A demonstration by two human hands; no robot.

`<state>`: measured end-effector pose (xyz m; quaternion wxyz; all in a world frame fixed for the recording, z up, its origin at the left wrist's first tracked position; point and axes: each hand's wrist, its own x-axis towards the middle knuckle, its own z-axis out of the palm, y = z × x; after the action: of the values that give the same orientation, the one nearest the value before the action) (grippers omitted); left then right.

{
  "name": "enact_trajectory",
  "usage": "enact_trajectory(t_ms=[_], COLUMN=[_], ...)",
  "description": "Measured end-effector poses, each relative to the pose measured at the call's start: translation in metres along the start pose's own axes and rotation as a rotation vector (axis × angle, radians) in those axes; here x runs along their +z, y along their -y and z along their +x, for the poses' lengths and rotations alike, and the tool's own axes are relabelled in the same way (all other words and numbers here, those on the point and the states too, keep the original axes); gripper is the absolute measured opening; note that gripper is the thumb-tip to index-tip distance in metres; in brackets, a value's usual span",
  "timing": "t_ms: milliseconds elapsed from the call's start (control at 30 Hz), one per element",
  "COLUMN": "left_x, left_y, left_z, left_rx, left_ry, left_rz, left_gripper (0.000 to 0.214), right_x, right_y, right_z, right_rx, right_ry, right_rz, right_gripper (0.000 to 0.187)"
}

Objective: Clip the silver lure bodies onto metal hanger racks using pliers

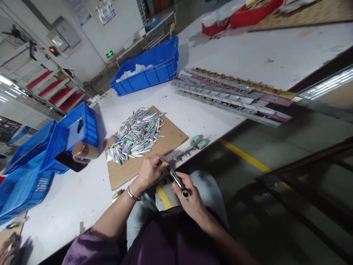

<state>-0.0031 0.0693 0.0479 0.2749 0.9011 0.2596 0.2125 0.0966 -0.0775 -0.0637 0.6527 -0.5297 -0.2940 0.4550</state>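
Note:
My right hand [190,195] is closed around a dark, shiny metal tube-shaped tool [178,179] with a round open end facing me. At the tool's far, narrower end, my left hand [151,171] is pinched shut; what lies between its fingertips is too small to make out. Both hands are over the table's front edge, above my lap. Just beyond them, a pile of slim, pointed, silvery pieces [138,134] with a rainbow sheen lies on a flat cardboard sheet [121,176].
Green-topped small items [199,142] sit at the table edge. Long metal racks [220,96] lie to the right. Blue crates [146,75] stand behind and left, near a phone [70,161] and a mug [85,151]. Another person's hand [6,252] shows at lower left.

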Motion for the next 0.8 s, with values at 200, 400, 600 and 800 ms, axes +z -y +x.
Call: enact_trajectory(t_ms=[200,400,600,800], left_x=[-0.003,-0.006,-0.003,0.009], left_y=[0.002,0.002,0.004,0.004], left_z=[-0.002,0.000,-0.002,-0.007], left_rx=[-0.017,-0.038,0.048,0.116], left_ry=[-0.020,-0.007,-0.032,-0.129], left_rz=[-0.001,-0.028,0.019,0.092], left_gripper=[0.031,0.026,0.018,0.016], right_x=[-0.004,0.002,0.009,0.003], right_y=[0.010,0.011,0.007,0.005], right_z=[-0.005,0.009,0.008,0.015], right_rx=[0.503,0.682,0.154,0.218], right_ry=[0.021,0.202,-0.015,0.078], right_rz=[0.913,1.360,0.542,0.531], right_gripper=[0.024,0.013,0.029,0.035])
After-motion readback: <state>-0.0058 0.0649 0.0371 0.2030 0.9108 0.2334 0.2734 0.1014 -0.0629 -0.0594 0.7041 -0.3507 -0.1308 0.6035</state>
